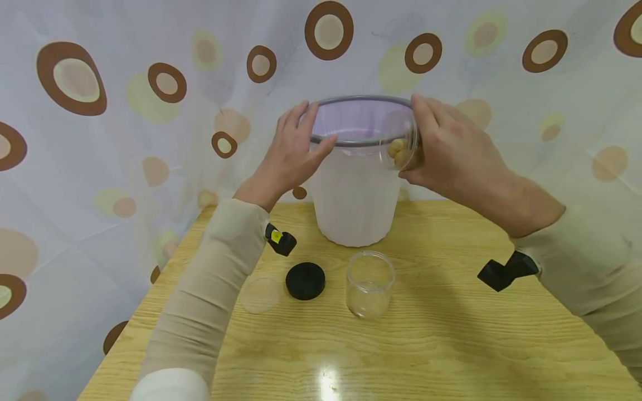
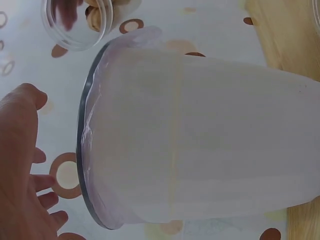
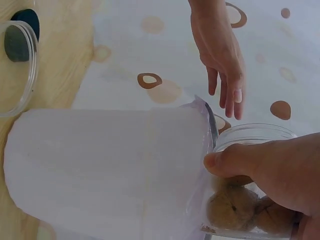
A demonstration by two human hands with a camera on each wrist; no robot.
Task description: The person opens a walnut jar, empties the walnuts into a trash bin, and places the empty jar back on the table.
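Note:
A white bin (image 1: 355, 195) with a grey rim and a thin purple bag lining it stands upright at the table's back. My right hand (image 1: 458, 147) grips a clear plastic jar (image 3: 257, 131), tipped on its side at the bin's right rim with its mouth toward the left. Several round brown nuts (image 3: 232, 207), which look like walnuts, lie inside that jar. My left hand (image 1: 296, 150) is at the bin's left rim, fingers extended and holding nothing; in the left wrist view a gap shows between it and the rim.
On the wooden table (image 1: 451, 334) in front of the bin stands an empty clear jar (image 1: 370, 287). To its left lie a black lid (image 1: 305, 280) and a thin clear disc (image 1: 261, 295). A patterned curtain (image 1: 200, 72) hangs behind the table.

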